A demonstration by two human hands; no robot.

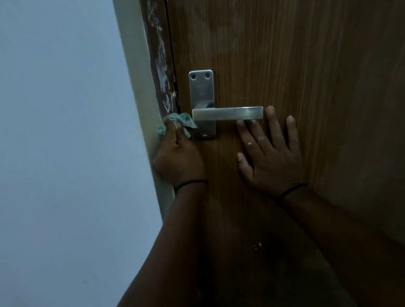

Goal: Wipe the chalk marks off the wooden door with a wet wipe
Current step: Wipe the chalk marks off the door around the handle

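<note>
Our left hand (178, 154) is bunched around a crumpled pale green wet wipe (183, 121), pressing it against the dark wooden door frame (158, 61) just left of the door's edge, at the level of the lever handle (227, 113). Our right hand (272, 159) holds nothing; it lies flat on the wooden door (309, 63) with the fingers spread wide, the fingertips reaching up to the underside and right end of the lever. White smears show on its knuckles. The chalk marks (162, 68) run as whitish streaks up the frame strip, from just above the wipe toward the top of the view. The metal backplate (201, 89) is screwed to the door just right of that strip, and the wipe touches its lower left side. A thin dark band circles each wrist. A pale wall (53, 138) fills the left of the scene.
</note>
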